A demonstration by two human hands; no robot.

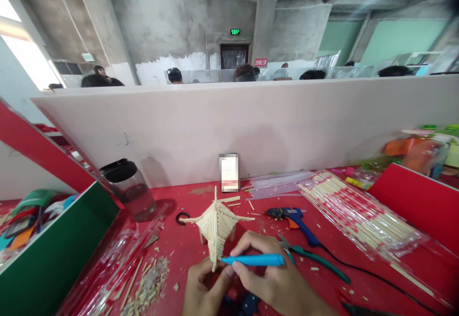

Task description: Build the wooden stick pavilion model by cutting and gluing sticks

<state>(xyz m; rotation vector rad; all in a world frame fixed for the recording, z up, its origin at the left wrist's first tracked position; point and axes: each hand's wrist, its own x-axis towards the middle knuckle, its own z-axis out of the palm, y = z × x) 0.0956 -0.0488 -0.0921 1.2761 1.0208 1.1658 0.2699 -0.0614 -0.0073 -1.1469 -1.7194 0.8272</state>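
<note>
A small pavilion model made of bamboo sticks (216, 223) stands on the red table, its ribbed roof spreading into pointed corners. My left hand (206, 285) is closed at the near corner of the roof, thumb and fingers pinching low there; part of the grip is hidden. In my right hand (267, 277) is a slim blue pen-shaped tool (258, 259), held between thumb and fingers. Its narrow tip points left and meets, or nearly meets, the near roof corner. Below my hands lies a dark blue object (245, 302), mostly covered.
Right of the model lie a blue glue gun (294, 218), green-handled pliers (322, 261) and bagged sticks (358, 211). Stick scraps (150, 277) and plastic wrap (103, 258) are on the left, near a dark-lidded jar (131, 191). A phone (229, 172) leans against the white partition (186, 129).
</note>
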